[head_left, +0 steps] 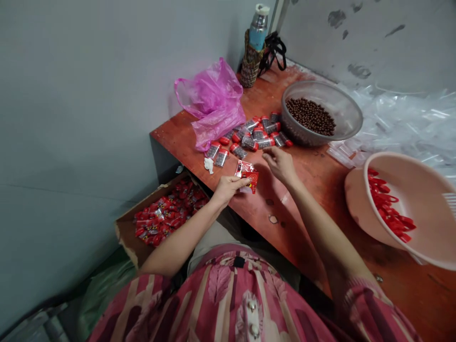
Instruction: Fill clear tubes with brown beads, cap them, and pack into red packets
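Observation:
My left hand (228, 186) is closed on a small stack of red printed packets (247, 175) at the near edge of the wooden table (313, 199). Just beyond it, my right hand (280, 163) hovers palm down with its fingers loosely apart and nothing visible in it, reaching toward a heap of small clear tubes with red caps (254, 134). The tubes hold dark brown beads.
A clear bowl of brown beads (320, 114) stands behind the tubes. A pink basin with red caps (402, 209) sits at the right. A pink plastic bag (213, 102), a bottle (257, 33), clear wrappers (402, 123), and a floor box of filled red packets (167, 213) surround the spot.

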Demonstrator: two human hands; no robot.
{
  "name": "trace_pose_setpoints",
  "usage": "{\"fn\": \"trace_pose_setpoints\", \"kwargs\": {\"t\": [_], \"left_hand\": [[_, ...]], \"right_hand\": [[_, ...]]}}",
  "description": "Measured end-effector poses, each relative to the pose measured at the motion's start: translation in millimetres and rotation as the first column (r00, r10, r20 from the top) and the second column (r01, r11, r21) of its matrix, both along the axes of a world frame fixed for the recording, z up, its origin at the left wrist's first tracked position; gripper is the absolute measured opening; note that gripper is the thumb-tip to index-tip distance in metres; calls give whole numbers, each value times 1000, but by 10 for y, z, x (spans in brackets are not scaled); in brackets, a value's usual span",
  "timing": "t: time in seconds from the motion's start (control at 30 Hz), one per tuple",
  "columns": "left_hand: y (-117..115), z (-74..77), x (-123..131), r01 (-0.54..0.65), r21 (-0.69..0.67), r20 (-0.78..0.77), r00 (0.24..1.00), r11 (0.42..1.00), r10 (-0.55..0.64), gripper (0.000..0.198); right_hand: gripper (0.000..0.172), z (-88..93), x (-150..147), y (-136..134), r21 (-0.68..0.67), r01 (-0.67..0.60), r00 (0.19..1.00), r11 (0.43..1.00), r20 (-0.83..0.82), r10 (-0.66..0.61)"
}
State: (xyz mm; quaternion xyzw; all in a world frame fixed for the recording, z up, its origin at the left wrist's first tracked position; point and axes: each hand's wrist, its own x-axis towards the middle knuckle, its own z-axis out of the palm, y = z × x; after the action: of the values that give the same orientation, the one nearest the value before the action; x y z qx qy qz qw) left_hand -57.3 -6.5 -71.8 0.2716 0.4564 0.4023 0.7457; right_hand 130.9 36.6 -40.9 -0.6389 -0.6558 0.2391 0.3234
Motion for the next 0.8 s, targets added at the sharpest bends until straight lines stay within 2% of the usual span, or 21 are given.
{"fn": "trace_pose_setpoints", "kwargs": {"t": [0.07,0.17,0.23,0.3,0.37,0.43,0.47,0.5,0.57,0.63,0.7,0.8], "left_hand": [[-18,32,-3,-14,-14,-5,1000,1000,14,35],[-38,76,-36,-58,-42,20,998,997,59,37],[-40,95,-75,-100,-76,67,992,992,105,38],[-32,106,-110,-146,-117,111,981,982,159,39],[-21,108,-122,-175,-166,147,969,971,200,37],[-16,102,-102,-195,-206,192,953,959,236,33],[-16,96,-81,-203,-221,219,943,954,251,31],[-19,90,-54,-209,-233,245,932,950,266,29],[-28,76,3,-220,-252,282,915,943,289,23],[-37,66,48,-227,-268,292,907,936,303,18],[-43,67,73,-243,-282,289,901,928,324,14],[-46,83,79,-284,-297,282,886,912,368,13]], "right_hand": [[28,-10,27,265,68,22,952,997,304,-41],[37,-84,36,564,25,49,861,998,505,-55],[36,-152,85,625,21,-12,846,1000,533,-1],[31,-208,207,550,21,-165,856,986,499,133],[31,-240,385,353,11,-347,848,938,430,309],[36,-251,565,87,-7,-443,836,896,358,416],[37,-253,634,-47,-8,-428,854,904,323,408],[37,-255,683,-170,3,-359,893,933,291,343],[38,-262,712,-353,14,-94,965,996,248,87],[45,-266,670,-432,-12,149,945,989,297,-138],[47,-256,597,-429,-64,252,886,966,416,-203],[38,-214,476,-401,-139,301,850,943,488,-200]]}}
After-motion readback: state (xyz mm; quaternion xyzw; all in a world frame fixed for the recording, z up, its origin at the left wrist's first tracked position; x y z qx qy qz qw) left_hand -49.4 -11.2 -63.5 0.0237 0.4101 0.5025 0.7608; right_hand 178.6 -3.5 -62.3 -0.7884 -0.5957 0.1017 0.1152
